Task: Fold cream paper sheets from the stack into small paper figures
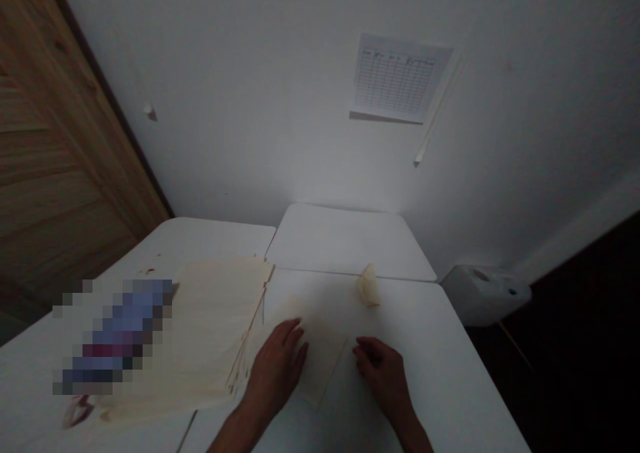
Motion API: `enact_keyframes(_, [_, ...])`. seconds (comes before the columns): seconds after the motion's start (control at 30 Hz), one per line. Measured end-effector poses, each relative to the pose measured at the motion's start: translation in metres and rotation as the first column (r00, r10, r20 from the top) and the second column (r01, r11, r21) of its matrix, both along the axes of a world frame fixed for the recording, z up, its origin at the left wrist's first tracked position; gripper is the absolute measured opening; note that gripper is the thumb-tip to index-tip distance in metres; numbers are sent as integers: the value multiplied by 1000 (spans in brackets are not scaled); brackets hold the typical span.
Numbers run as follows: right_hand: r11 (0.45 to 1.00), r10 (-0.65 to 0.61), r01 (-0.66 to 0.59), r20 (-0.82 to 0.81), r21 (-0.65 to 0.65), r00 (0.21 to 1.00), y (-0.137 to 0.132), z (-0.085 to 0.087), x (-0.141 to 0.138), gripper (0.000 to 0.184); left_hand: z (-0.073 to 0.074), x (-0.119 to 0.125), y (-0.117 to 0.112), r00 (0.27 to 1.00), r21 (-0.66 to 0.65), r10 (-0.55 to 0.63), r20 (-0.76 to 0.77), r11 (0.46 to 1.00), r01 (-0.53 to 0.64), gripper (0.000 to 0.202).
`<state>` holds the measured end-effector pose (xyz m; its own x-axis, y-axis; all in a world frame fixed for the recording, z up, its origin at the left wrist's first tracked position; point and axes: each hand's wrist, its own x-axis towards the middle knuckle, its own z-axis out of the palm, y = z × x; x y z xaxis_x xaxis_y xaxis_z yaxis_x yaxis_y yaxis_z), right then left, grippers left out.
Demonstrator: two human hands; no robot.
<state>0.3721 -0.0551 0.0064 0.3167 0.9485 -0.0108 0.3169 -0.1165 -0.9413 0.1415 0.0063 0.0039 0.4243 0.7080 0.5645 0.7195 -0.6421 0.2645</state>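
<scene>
My left hand (277, 366) lies flat, fingers stretched out, on a single cream sheet (320, 353) on the white table (440, 373). My right hand (383, 369) rests just right of that sheet's edge with its fingers curled down onto the table; nothing shows in it. A stack of several cream sheets (210, 326) lies to the left of my left hand. A small folded cream piece (369, 285) stands farther back on the table.
A blurred-out patch (113, 336) covers something on the table's left. A second white table (345, 239) butts against the wall. A printed chart (397, 76) hangs on the wall. Wooden door (45, 173) at left; white bin (483, 293) at right.
</scene>
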Motion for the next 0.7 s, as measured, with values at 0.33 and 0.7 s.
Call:
enact_keyframes(0.33, [997,50,-71,572,14,818,16,11,-24,34,-23,-2,-8,990,-43,-69,-125,997,64,27])
enact_keyframes(0.7, [994,81,-99,280,51,957,35,11,-18,33,-15,-2,-4,996,-98,-88,-28,992,85,23])
